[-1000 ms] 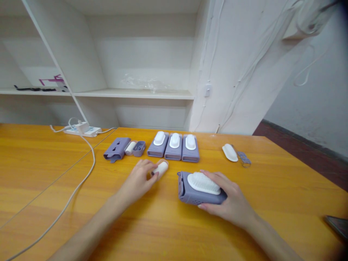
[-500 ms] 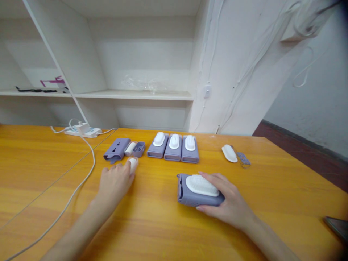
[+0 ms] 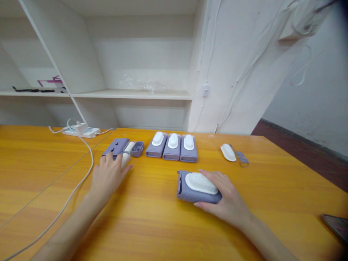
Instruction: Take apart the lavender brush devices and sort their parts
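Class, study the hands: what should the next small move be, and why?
Probably ease the left hand open and leave the white cylinder beside its lookalike, the farther cylinder. The fingers are around the nearer one, which already appears right next to the other, while the right hand grips the purple case elsewhere.

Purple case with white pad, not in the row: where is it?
Right of centre in the head view, the purple case is in the right hand, nearer than the row of three.
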Demonstrator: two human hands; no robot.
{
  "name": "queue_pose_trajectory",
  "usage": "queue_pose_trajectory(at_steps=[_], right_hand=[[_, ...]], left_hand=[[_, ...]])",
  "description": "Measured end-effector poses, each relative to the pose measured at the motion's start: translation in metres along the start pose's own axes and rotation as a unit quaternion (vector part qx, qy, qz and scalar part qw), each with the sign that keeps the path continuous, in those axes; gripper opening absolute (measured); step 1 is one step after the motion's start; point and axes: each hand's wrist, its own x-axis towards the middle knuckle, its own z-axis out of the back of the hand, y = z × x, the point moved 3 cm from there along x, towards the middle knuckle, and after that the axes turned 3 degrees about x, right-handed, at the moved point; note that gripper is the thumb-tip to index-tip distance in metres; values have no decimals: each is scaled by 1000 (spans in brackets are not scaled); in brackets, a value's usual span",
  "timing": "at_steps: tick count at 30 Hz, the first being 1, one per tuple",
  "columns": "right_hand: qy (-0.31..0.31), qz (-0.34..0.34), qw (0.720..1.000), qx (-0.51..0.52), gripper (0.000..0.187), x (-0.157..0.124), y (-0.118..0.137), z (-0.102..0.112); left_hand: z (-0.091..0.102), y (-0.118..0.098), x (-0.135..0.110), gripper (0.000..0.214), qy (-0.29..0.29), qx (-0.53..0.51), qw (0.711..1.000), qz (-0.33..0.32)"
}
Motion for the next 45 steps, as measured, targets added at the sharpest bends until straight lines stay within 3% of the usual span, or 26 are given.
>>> queue_pose_trajectory(at_steps=[3,5,7,9,10,15,20,24,28,30,33,37,41,45], right_hand=[[6,11,1000,-11,74,-1,1,-3],[12,23,1000,-17,73,-2,2,-5],[12,31,999,-23,74,-1,2,-6],[9,39,999,-29,75,-1,3,-8],[6,43,999,-31,75,0,4,-8],[19,38,999,-13,71,2,11,-13],[31,-13,999,42,71,-2,7,-12],[73,-23,995,62,63,0,16,-3],[122,4,992,-17,52,12,48,-7],[74,-57,991,-95,48,18,61,-15],[4,-172,970,-171,60,25,73,-29],[7,-278,944,-179,53,29,74,-37],[24,-329,928,-172,75,31,67,-36],[22,-320,936,-142,91,30,64,-40]], left_hand=[[15,-32,-12,38,-73,-170,978,-92],[20,-63,-29,43,-28,-325,926,-189],[22,-94,-49,63,52,-426,865,-261],[24,-118,-65,95,94,-454,828,-316],[24,-125,-69,100,97,-461,821,-322],[19,-129,-65,74,93,-485,821,-286],[18,-125,-65,67,103,-507,813,-266],[13,-124,-67,93,104,-510,815,-253],[3,-129,-68,118,149,-555,781,-243],[1,-133,-70,121,149,-581,771,-214],[3,-139,-74,120,117,-604,771,-163],[6,-144,-80,118,116,-627,762,-117],[7,-141,-82,115,105,-598,790,-90],[7,-139,-82,113,89,-574,810,-80]])
